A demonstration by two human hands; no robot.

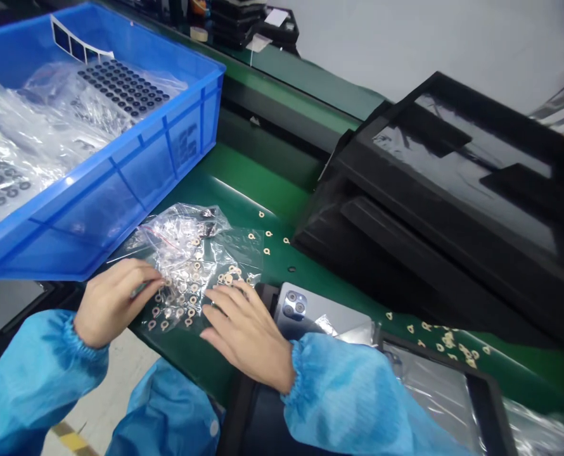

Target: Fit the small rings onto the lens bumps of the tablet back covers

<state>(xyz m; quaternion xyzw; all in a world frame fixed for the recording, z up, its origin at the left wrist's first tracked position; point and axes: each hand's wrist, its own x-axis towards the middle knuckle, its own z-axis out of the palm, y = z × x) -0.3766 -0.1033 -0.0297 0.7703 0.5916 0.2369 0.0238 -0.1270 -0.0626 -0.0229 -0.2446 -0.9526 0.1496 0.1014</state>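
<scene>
A clear plastic bag (pixel 194 253) lies on the green bench (pixel 244 196) with several small gold ring-shaped parts (pixel 182 304) spread on it. My left hand (pixel 113 301) rests at the bag's left edge, fingers curled and pinched over something thin by the rings; what it holds is unclear. My right hand (pixel 246 332) lies flat with fingers stretched out, fingertips touching the rings at the bag's right side. Just right of that hand lies a grey phone back cover (pixel 310 310) with its camera lenses facing up. Both arms wear blue sleeves.
A blue plastic crate (pixel 134 171) holding bagged sheets of black rings stands at the left. Stacked black trays (pixel 453 190) fill the right. More gold rings (pixel 448 345) lie scattered on the bench, beside a black tray (pixel 488 386) covered with film at the lower right.
</scene>
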